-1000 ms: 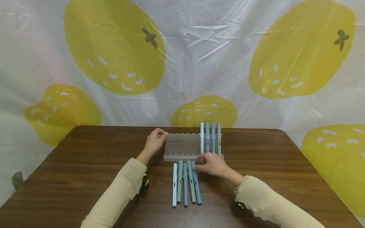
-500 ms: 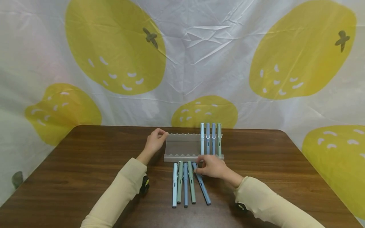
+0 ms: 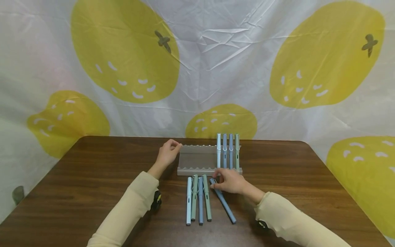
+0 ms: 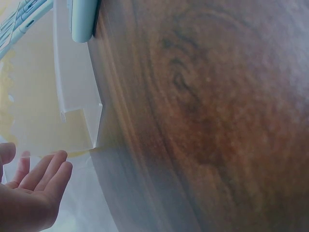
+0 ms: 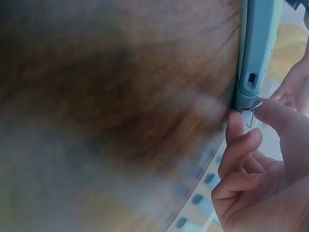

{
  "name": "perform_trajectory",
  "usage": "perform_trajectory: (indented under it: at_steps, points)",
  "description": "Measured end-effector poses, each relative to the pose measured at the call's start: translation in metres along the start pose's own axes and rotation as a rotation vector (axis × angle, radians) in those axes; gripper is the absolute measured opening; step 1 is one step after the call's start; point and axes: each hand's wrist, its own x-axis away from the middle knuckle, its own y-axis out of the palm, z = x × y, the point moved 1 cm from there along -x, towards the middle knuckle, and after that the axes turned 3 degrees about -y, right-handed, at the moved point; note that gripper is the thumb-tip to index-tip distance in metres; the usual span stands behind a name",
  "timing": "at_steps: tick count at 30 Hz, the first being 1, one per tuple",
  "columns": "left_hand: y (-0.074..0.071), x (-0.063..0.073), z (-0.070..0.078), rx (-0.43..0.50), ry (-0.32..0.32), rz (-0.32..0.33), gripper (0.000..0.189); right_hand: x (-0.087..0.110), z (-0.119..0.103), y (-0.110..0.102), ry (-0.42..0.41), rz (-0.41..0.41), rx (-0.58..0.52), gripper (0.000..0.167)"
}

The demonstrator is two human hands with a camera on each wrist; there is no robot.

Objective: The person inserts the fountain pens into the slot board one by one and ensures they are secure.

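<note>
A clear acrylic pen stand (image 3: 197, 161) with notched edges sits at the middle of the table. Four-like pens stand in its right part, among them a pale blue pen (image 3: 218, 151) and a green pen (image 3: 237, 151). My left hand (image 3: 167, 153) pinches the stand's back left corner; in the left wrist view its other fingers (image 4: 57, 179) are extended. Before the stand, my right hand (image 3: 230, 180) pinches the cap end of a blue pen (image 3: 226, 204), which slants down to the right. In the right wrist view, thumb and finger meet near its clip (image 5: 256, 105).
Left of the held pen lies a row of several pens, with a pale blue pen (image 3: 189, 202) at its left end and a green pen (image 3: 207, 200) at its right. A lemon-print cloth (image 3: 197, 68) hangs behind the wooden table (image 3: 92, 178).
The blue pen at my right hand has swung its lower end to the right, away from the row. My right hand has shifted slightly toward me; the left hand stays at the stand.
</note>
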Motion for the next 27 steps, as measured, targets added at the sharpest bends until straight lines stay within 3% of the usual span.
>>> perform_trajectory:
  at_steps: [9, 18, 27]
  points:
    - [-0.0001, -0.0003, -0.0002, -0.001, 0.006, -0.005, 0.025, 0.0018, -0.0019, 0.0021, -0.037, -0.02, 0.059, 0.036]
    - [0.0001, -0.0009, -0.0004, -0.006, -0.003, 0.002, 0.025, 0.003, -0.0028, 0.0022, -0.149, 0.045, 0.045, 0.041]
    - [0.0007, -0.0011, -0.0005, -0.001, 0.003, 0.006, 0.023, 0.002, -0.0072, 0.0031, -0.103, 0.034, 0.065, 0.032]
